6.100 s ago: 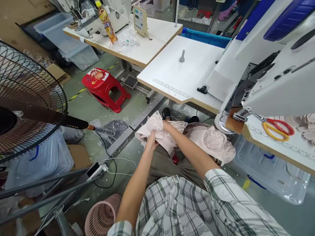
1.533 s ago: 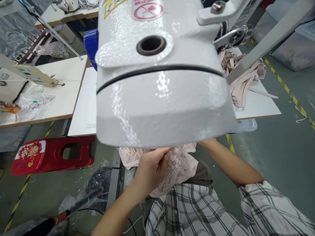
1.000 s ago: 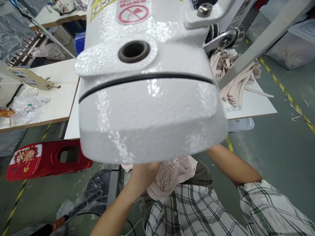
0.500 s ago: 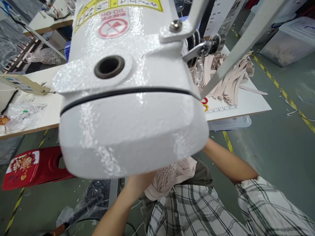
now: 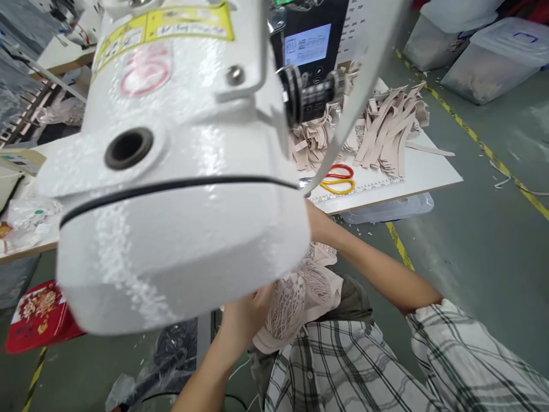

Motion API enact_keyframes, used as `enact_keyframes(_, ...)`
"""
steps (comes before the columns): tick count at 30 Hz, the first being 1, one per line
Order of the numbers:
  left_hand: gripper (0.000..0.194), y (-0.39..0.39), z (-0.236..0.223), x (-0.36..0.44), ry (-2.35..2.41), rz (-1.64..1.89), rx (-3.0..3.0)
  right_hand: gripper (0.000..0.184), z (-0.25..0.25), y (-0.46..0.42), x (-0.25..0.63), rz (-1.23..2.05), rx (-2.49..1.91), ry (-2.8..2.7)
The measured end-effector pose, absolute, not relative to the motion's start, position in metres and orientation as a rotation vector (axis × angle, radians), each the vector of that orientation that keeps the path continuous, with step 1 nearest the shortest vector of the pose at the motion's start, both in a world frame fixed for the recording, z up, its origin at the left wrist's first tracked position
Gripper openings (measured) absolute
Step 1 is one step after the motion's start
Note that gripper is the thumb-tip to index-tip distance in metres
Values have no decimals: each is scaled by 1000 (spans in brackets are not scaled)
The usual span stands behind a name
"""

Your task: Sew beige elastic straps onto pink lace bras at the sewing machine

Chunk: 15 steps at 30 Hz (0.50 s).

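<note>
The white head of a sewing machine (image 5: 184,246) fills the middle of the view and covers most of both hands. Below its lower edge, the back of my left hand (image 5: 249,309) shows beside a beige lace garment piece (image 5: 295,303); its fingers are mostly hidden. The lace piece hangs over my lap, its upper end out of sight behind the machine. My right forearm reaches up to the machine's right side, and only the wrist end (image 5: 319,223) shows. The right hand's fingers are hidden, so its hold is unclear.
Red-and-yellow-handled scissors (image 5: 338,184) lie by a ruler strip (image 5: 377,186) on the white table. Beige fabric strips (image 5: 390,131) are piled behind them. A lit control panel (image 5: 307,46) stands behind the machine. A red stool (image 5: 40,317) is at left, clear plastic bins (image 5: 497,60) at right.
My view has shifted, so the machine head sits further left and lower. The scissors and control panel now show. More of my left hand and the lace is visible.
</note>
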<state>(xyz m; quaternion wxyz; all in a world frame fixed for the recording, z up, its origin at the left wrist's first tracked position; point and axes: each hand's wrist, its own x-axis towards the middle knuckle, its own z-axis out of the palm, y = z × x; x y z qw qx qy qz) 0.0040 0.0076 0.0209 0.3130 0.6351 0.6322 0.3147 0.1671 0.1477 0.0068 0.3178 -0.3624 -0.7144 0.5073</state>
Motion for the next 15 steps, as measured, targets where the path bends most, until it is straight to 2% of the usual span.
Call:
enact_keyframes(8, 29, 3, 24, 4, 1746, 792, 1852, 6, -2, 142, 166, 1271, -878, -1848)
enact_keyframes(15, 29, -3, 14, -5, 1827, 872, 1961, 6, -2, 139, 159, 1189, -921, -1855)
